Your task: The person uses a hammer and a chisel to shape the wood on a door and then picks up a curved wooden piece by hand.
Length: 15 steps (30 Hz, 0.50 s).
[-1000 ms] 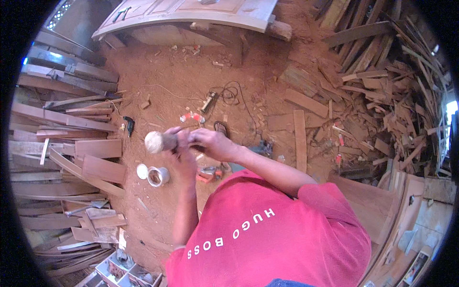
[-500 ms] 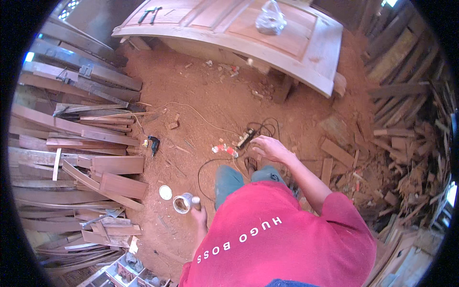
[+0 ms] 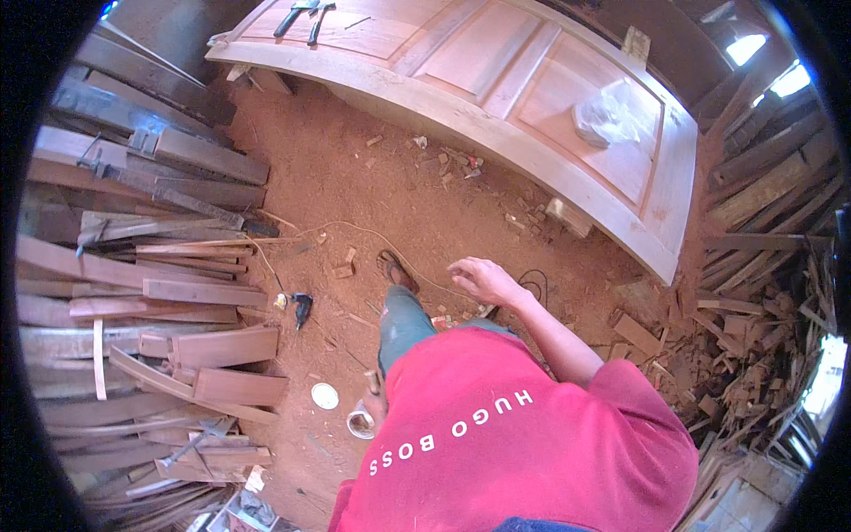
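My left hand [image 3: 377, 406] is low beside my left leg, its fingers closed round a short light-coloured handle [image 3: 372, 383]. What the handle belongs to is hidden. Just left of that hand is an open can [image 3: 360, 424] with brown contents, partly covered by the hand and my shirt. A round white lid [image 3: 325, 396] lies on the floor beyond it. My right hand [image 3: 483, 280] hangs in the air ahead of my body, fingers loosely bent and apart, with nothing in it.
Ahead, a large panelled wooden door [image 3: 461, 75] lies raised, bearing a clear plastic bag [image 3: 610, 113] and hammer-like tools [image 3: 310, 22]. Stacked boards [image 3: 204, 293] line the left. A dark drill [image 3: 302, 310] and a cord [image 3: 381, 238] lie on the dusty floor; wood scraps [image 3: 736, 328] heap at right.
My view has swung, so the door appears farther right and the floor things lower. One sandalled foot has stepped forward. The can stays near the lid while my left hand now overlaps it.
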Motion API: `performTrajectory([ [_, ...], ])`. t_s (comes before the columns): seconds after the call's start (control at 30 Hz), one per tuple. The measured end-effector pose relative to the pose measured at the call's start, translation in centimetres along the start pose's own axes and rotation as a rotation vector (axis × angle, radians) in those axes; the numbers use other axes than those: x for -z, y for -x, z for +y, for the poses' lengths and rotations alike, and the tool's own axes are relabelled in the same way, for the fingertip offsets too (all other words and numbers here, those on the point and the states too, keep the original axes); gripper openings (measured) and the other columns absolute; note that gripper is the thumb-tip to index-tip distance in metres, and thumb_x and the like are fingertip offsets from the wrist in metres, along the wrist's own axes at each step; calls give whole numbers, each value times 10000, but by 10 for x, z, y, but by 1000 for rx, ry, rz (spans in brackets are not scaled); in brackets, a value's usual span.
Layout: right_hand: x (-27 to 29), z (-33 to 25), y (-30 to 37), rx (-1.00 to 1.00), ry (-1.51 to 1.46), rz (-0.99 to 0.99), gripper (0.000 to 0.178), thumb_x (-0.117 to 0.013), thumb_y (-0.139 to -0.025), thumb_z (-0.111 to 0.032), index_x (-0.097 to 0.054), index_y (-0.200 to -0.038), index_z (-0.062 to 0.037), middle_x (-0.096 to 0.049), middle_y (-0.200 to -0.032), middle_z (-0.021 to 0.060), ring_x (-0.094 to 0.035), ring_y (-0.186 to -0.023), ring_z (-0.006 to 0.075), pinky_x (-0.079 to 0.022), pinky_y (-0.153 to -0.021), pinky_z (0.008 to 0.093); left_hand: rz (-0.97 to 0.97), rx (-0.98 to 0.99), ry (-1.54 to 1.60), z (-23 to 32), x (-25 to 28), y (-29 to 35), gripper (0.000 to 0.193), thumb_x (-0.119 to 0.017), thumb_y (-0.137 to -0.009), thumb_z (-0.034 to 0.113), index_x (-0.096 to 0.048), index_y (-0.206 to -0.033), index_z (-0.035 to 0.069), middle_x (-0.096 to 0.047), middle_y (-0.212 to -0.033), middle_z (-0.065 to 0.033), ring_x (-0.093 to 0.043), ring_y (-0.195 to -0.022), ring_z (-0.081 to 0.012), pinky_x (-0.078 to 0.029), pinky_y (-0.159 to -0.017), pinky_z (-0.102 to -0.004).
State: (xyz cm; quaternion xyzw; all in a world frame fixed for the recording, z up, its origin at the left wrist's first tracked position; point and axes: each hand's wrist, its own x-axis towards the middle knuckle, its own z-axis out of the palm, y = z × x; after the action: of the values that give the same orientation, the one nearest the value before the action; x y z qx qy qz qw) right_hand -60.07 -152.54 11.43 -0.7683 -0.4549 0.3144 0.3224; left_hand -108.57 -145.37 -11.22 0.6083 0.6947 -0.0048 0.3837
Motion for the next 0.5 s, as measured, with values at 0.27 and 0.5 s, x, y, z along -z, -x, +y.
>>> performTrajectory([
  [0.27, 41, -92, -225, 1, -111, 97, 260, -607, -923, -217, -663, -1118, -55, -694, -1047, 176, -675, -981, 338, -537, -860, 425, 139, -187, 150, 268, 172, -216, 268, -728, -791, 180, -662, -989, 12, -686, -854, -77, -622, -762, -170, -503, -729, -370],
  [0.5, 63, -112, -397, -145, -252, 273, 269, -622, -922, -189, -652, -1150, -49, -706, -1037, 198, -690, -977, 302, -536, -846, 388, 123, -234, 232, 371, 213, -301, 294, -733, -789, 161, -679, -1033, 7, -715, -903, -96, -666, -850, -189, -511, -801, -363],
])
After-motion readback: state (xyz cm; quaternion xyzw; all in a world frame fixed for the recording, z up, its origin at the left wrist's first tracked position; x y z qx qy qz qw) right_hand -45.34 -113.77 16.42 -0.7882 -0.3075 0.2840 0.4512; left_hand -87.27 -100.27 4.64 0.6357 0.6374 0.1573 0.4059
